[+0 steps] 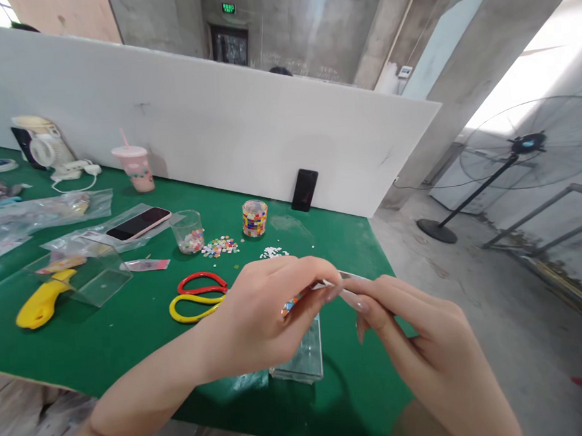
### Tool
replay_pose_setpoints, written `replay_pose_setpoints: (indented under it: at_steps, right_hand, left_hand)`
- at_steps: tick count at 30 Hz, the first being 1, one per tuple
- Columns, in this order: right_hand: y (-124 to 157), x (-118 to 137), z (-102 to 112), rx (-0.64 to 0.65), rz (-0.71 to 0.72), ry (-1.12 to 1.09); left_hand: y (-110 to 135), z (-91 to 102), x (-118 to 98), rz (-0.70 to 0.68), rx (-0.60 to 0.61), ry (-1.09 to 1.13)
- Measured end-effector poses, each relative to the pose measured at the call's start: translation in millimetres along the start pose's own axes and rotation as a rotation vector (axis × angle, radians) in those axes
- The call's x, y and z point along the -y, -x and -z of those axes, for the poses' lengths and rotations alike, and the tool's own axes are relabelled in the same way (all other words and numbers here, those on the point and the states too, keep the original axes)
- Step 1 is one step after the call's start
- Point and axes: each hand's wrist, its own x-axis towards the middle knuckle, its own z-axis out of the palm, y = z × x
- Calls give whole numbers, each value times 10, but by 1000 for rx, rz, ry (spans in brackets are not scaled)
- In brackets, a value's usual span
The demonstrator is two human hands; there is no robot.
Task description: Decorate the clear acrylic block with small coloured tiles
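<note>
My left hand [271, 303] is closed round a thin piece, with a small patch of coloured mosaic [290, 304] showing between its fingers and palm. My right hand [419, 335] pinches the pale, narrow end of what looks like the same thin piece, fingertips against those of the left. Most of the piece is hidden by the fingers. Below the hands a clear plastic box [305, 357] lies on the green table [147, 356]. Close to the left wrist lie scissors [195, 309] with one red and one yellow handle loop; their blades are hidden.
Beyond the hands stand a mosaic-covered round jar [255, 220], loose coloured tiles [220, 246], white tiles [274, 252] and a clear cup [188, 233] holding tiles. A black phone [304, 190] leans on the white partition [247, 129]. Leftward are a pink cup [137, 169] and a yellow-handled tool [44, 301].
</note>
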Motion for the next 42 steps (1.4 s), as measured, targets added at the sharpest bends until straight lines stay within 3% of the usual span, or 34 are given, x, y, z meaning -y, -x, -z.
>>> replay_pose_setpoints:
  at_steps: [8,15,23,26,30,37,42]
  right_hand:
    - [6,10,8,-32,-5,14]
    - [-6,7,-13,-65,-16,33]
    - [-23,23,-53,-23,-11,-7]
    - [-35,16,-69,-64,-35,-3]
    - [-41,18,-70,-94,-48,20]
    - [-63,53,-75,-100,-33,1]
    - [-40,44,-155,-138,7,3]
  left_hand:
    - [-22,10,1,65,17,143]
    - [-17,18,6,251,43,295]
    - [-38,-23,55,264,18,339]
    - [-74,-10,57,354,-19,457]
    - [-122,31,49,473,19,617]
    - [-104,0,84,409,9,595]
    - [-90,-54,133,304,-109,566]
